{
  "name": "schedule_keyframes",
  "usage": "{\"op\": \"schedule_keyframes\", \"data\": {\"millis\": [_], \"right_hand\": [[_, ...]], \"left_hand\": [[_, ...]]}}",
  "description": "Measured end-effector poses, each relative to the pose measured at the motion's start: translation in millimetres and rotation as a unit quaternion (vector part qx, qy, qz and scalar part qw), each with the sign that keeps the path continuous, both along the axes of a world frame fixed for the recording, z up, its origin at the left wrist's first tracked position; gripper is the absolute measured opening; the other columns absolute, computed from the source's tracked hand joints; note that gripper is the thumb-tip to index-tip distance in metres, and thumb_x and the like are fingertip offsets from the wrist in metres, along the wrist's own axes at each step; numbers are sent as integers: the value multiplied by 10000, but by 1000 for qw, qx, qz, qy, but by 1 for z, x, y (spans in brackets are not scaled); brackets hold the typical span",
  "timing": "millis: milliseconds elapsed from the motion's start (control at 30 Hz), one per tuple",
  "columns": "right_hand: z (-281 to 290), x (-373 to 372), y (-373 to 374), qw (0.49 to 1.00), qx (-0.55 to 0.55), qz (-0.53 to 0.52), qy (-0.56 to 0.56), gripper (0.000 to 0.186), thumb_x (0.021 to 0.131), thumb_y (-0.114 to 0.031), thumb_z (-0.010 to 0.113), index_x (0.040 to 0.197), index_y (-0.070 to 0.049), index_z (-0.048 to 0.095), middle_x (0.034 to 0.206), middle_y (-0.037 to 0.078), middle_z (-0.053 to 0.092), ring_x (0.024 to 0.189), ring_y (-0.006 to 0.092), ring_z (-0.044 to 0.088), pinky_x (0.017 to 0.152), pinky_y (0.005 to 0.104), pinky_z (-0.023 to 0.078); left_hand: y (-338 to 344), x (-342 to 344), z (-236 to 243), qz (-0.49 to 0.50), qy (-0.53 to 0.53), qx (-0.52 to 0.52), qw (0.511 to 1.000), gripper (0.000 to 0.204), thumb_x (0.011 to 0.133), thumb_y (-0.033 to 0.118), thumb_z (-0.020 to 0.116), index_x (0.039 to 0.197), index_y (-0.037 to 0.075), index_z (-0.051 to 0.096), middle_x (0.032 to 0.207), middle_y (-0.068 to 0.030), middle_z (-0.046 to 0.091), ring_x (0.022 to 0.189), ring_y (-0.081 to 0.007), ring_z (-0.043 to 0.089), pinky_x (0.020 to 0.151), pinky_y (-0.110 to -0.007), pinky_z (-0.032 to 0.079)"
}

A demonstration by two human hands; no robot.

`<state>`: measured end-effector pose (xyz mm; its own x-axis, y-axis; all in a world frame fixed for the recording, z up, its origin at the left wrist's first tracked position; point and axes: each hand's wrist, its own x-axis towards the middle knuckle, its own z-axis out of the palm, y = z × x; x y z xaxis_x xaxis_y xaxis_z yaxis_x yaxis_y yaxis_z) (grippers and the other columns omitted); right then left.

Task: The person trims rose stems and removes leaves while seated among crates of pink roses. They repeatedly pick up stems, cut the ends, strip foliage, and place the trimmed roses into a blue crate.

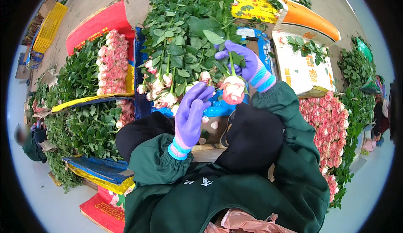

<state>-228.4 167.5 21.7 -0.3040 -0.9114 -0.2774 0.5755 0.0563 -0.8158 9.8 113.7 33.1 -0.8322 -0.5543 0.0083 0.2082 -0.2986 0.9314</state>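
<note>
My right hand point(248, 61), in a purple glove with a striped cuff, grips the stem of a single pink and cream rose point(232, 91). Its bloom hangs toward me below the fingers, and its leafy stem points away. My left hand point(189, 117), gloved alike, is raised with its fingers stretched out and holds nothing that I can see. Just beyond its fingertips are the blooms of a heap of loose roses point(161, 91), whose green leaves point(178, 27) spread away from me. Part of the heap is hidden behind my left hand.
Bundled pink roses point(112, 65) lie in rows on the left, among red, yellow and blue sheets. More packed roses point(325, 128) stand at right, beside a white and orange sheet point(308, 63). Fallen petals point(214, 124) lie between my knees. Another person point(33, 142) is at far left.
</note>
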Motion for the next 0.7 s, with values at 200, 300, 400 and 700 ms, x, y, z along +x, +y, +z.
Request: {"op": "schedule_keyframes", "data": {"millis": [200,300,400,700], "right_hand": [[27,8,12,994,-112,11,-5,415,986,-353,425,1208,-19,531,1018,54,674,622,29,508,516,153,371],[36,1,23,990,-138,13,-20,368,979,-325,449,1138,-23,588,980,54,671,773,107,615,655,220,473],[0,-33,34,942,-133,-99,293,335,977,-320,455,1107,-53,611,920,56,669,769,137,618,668,262,491],[-193,-46,174,667,456,-98,581,387,931,-408,460,1040,-61,591,962,211,646,889,406,606,777,479,475]], "left_hand": [[22,-19,35,-73,75,-35,994,526,982,204,393,1413,-64,253,1392,-192,402,1289,-282,415,1051,-396,336],[28,-25,37,-86,98,-10,991,514,968,138,410,1417,-55,252,1388,-187,408,1287,-278,418,1052,-395,335],[31,-35,29,-55,36,-8,998,507,950,58,425,1422,-32,260,1370,-185,428,1270,-269,436,1047,-393,343],[4,26,-74,49,-199,-60,977,324,952,65,518,1251,-53,481,1160,-109,589,1059,-156,571,913,-267,447]]}}
